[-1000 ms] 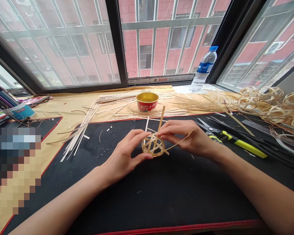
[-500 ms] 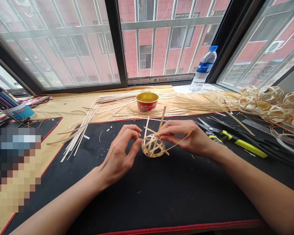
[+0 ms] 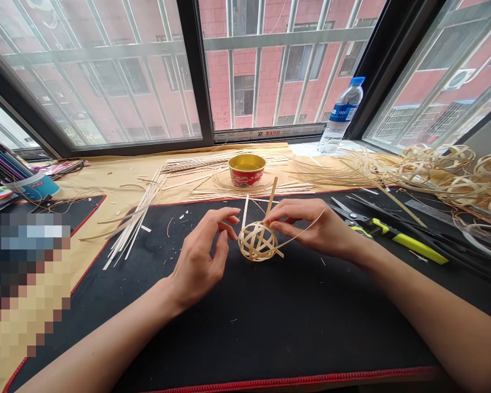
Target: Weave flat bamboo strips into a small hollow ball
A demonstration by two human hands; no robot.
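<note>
A small woven ball of bamboo strips (image 3: 257, 242) rests on the black mat (image 3: 265, 322), with several strip ends sticking out of it. My right hand (image 3: 305, 225) pinches the ball's upper right side between thumb and fingers. One thin strip end passes by that hand toward the upper right, and a wider one stands up behind the ball. On the ball's left, my left hand (image 3: 207, 245) is held with thumb and fingers apart and curved, nothing between them. Its fingertips are close to the weave.
Behind the ball stand a red bowl (image 3: 247, 170) and a water bottle (image 3: 340, 115). Loose strips (image 3: 135, 221) lie left. Scissors (image 3: 347, 210), a yellow-black cutter (image 3: 419, 248) and finished-looking woven balls (image 3: 454, 164) are at right. A pen holder (image 3: 36, 185) sits far left.
My left thumb has drawn back from the ball and its fingers have opened a little. My right hand keeps its pinch at the ball's upper right.
</note>
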